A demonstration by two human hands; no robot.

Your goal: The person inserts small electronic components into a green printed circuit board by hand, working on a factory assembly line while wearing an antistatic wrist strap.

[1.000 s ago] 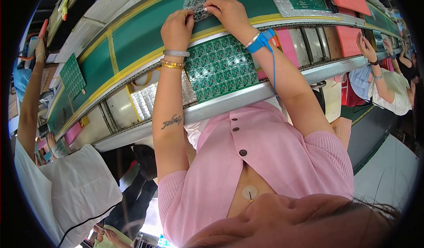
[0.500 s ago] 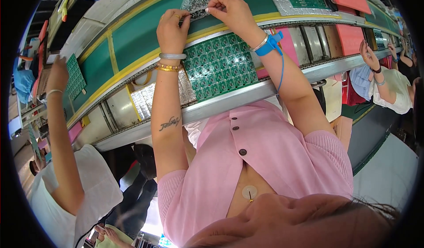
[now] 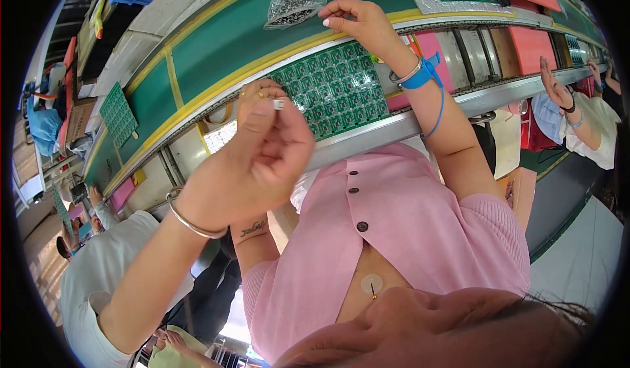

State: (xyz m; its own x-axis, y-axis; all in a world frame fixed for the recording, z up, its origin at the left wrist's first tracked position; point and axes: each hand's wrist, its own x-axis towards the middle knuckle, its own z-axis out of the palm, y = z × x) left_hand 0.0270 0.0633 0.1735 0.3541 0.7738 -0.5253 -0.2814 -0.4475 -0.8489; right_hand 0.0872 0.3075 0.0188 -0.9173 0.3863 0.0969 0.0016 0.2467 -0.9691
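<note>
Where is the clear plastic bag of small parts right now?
The clear plastic bag sits at top centre of the head view, on the green work surface, just left of the right hand and beyond the green circuit-board panel.

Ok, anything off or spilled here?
One thing: a co-worker's hand holding a small white part crosses in front of the person's left forearm, mostly hiding the left hand. Odd since it blocks the view. No spill shows around the clear bag.
</note>
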